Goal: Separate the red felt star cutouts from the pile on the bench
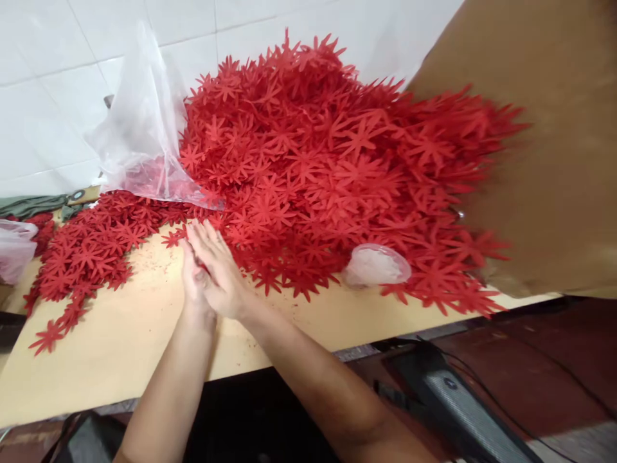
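A big heap of red paper flowers [308, 161] covers the far part of the tabletop [125, 334], rising against the white tiled wall [48, 77]. All places here are told from that heap.

At its near edge, the two hands meet palm to palm above the bare wood. The right hand [219, 270] lies over the left hand [193, 280], with its fingers stretched flat and pointing into the heap. The left is mostly hidden beneath it. Neither grip is clenched; both hands are flat and pressed together. Whether a flower sits between the palms cannot be told. The fingertips of the right hand touch or nearly touch the closest loose flowers at the heap's edge.

To the heap's left, a thinner spread of the same red flowers [87, 251] lies flat on the tabletop, trailing toward the near edge. A clear plastic bag [139, 128] stands crumpled on the heap's left slope, with some flowers inside its lower part. A small round plastic container [376, 265] with something white in it sits at the heap's near right foot, just beside the flowers. A large brown cardboard sheet [544, 128] leans over the heap's right side. A pinkish bag [14, 247] sits past the thin spread, at the far left.
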A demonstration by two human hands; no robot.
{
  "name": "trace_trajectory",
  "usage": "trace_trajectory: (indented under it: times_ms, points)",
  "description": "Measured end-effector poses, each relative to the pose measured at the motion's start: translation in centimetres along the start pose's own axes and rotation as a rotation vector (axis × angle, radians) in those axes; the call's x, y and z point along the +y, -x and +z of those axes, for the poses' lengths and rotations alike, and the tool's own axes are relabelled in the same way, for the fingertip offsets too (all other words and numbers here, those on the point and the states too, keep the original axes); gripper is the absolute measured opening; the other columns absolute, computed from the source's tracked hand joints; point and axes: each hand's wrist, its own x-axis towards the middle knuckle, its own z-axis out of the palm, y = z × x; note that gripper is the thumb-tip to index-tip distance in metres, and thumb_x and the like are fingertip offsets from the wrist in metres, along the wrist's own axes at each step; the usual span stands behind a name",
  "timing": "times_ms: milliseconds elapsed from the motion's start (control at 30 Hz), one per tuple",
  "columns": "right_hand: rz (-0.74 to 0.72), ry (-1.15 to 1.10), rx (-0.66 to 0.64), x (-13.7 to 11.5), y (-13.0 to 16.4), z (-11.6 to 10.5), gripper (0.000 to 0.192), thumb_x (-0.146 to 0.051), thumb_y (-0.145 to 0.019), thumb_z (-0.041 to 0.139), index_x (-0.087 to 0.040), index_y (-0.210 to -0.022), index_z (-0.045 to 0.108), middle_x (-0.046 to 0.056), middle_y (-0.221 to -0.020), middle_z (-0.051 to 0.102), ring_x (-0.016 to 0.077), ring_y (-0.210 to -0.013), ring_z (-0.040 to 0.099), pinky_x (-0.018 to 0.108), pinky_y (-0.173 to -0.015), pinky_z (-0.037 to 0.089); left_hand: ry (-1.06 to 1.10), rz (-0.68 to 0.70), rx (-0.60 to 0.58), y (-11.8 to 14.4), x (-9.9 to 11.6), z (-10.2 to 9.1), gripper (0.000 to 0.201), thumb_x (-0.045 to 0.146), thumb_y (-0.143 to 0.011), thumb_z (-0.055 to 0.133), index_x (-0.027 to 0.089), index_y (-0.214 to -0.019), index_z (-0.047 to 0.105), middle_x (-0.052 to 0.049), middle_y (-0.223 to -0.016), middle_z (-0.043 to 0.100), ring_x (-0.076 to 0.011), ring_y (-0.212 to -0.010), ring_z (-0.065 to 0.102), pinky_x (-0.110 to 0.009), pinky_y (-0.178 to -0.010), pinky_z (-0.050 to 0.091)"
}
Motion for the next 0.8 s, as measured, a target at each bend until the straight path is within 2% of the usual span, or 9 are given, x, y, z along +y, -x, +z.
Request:
trace_trajectory:
  times_ms: [100, 200, 300, 367, 433, 500, 567, 633, 800]
  points:
    - [0.026, 0.056, 0.091, 0.4, -2.1, -2.1, 0.080, -0.067, -0.089, 0.004, -0.020, -0.151, 0.024, 0.006, -0.159, 0.022, 0.0239, -0.150, 0.002, 0.052, -0.121, 0.014, 0.036, -0.134, -0.044, 1.0, 0.1, 0.7, 0.046, 0.037, -0.097, 0.031, 0.022, -0.137, 0.049, -0.006, -0.138, 0.056, -0.0186, -0.137, 0.042, -0.034, -0.114, 0.034]
    - [-0.031, 0.078, 0.059, 0.8, -2.8, -2.7, 0.084, -0.070, -0.087, 0.004, -0.019, -0.148, 0.032, 0.008, -0.158, 0.026, 0.0262, -0.150, 0.002, 0.053, -0.120, 0.012, 0.067, -0.237, -0.056, 1.2, 0.6, 1.4, 0.047, 0.036, -0.097, 0.030, 0.021, -0.138, 0.047, -0.008, -0.138, 0.056, -0.0216, -0.134, 0.045, -0.039, -0.113, 0.035]
    - [-0.083, 0.064, -0.047, 0.1, -0.6, -1.2, 0.091, -0.071, -0.087, 0.006, -0.008, -0.146, 0.035, 0.017, -0.156, 0.028, 0.0300, -0.149, 0.009, 0.054, -0.120, 0.013, 0.045, -0.053, -0.028, 1.1, 0.0, 1.6, 0.052, 0.044, -0.096, 0.022, 0.028, -0.142, 0.040, -0.003, -0.145, 0.049, -0.0203, -0.141, 0.037, -0.038, -0.116, 0.030]
    - [-0.078, 0.037, -0.065, -0.6, 1.1, -0.1, 0.093, -0.071, -0.088, 0.010, -0.001, -0.147, 0.029, 0.022, -0.155, 0.027, 0.0307, -0.148, 0.011, 0.053, -0.120, 0.015, 0.058, 0.264, 0.087, 1.3, -1.1, 1.7, 0.060, 0.055, -0.092, 0.014, 0.033, -0.146, 0.032, 0.003, -0.153, 0.038, -0.0175, -0.145, 0.026, -0.032, -0.117, 0.027]
    - [-0.044, 0.010, -0.042, -0.8, 1.6, 0.3, 0.091, -0.069, -0.089, 0.010, -0.002, -0.146, 0.031, 0.021, -0.154, 0.028, 0.0296, -0.148, 0.012, 0.052, -0.120, 0.016, 0.085, 0.381, 0.124, 1.7, -1.9, 1.8, 0.064, 0.058, -0.091, 0.008, 0.034, -0.146, 0.031, 0.005, -0.155, 0.034, -0.0166, -0.146, 0.025, -0.029, -0.117, 0.028]
    - [0.030, -0.017, 0.022, -0.2, 0.8, -0.1, 0.083, -0.065, -0.091, 0.006, -0.009, -0.145, 0.037, 0.016, -0.155, 0.031, 0.0281, -0.149, 0.013, 0.052, -0.120, 0.016, 0.059, 0.257, 0.102, 1.8, -1.7, 1.9, 0.058, 0.050, -0.095, 0.014, 0.029, -0.143, 0.037, 0.001, -0.151, 0.041, -0.0164, -0.143, 0.032, -0.029, -0.116, 0.030]
    - [0.122, -0.039, 0.098, 1.0, -0.5, -0.7, 0.075, -0.060, -0.094, 0.006, -0.015, -0.144, 0.041, 0.012, -0.155, 0.032, 0.0278, -0.149, 0.012, 0.055, -0.119, 0.016, -0.018, -0.049, 0.019, 1.7, -0.8, 1.8, 0.048, 0.040, -0.097, 0.027, 0.022, -0.136, 0.048, -0.003, -0.143, 0.051, -0.0158, -0.140, 0.037, -0.028, -0.115, 0.030]
    - [0.159, -0.044, 0.136, 2.1, -1.1, -0.8, 0.067, -0.055, -0.095, 0.013, -0.018, -0.144, 0.040, 0.011, -0.155, 0.033, 0.0288, -0.149, 0.012, 0.058, -0.118, 0.016, -0.019, -0.212, -0.001, 1.2, 0.4, 1.3, 0.044, 0.036, -0.098, 0.031, 0.018, -0.129, 0.055, -0.006, -0.137, 0.057, -0.0161, -0.138, 0.040, -0.028, -0.114, 0.033]
    - [0.057, -0.016, 0.046, 0.9, 1.7, 0.7, 0.062, -0.047, -0.095, 0.023, -0.015, -0.148, 0.032, 0.012, -0.155, 0.030, 0.0293, -0.149, 0.012, 0.059, -0.118, 0.018, 0.010, -0.200, 0.056, -0.8, 1.9, -1.0, 0.056, 0.057, -0.093, 0.027, 0.020, -0.116, 0.062, -0.007, -0.135, 0.058, -0.0205, -0.137, 0.042, -0.031, -0.107, 0.042]
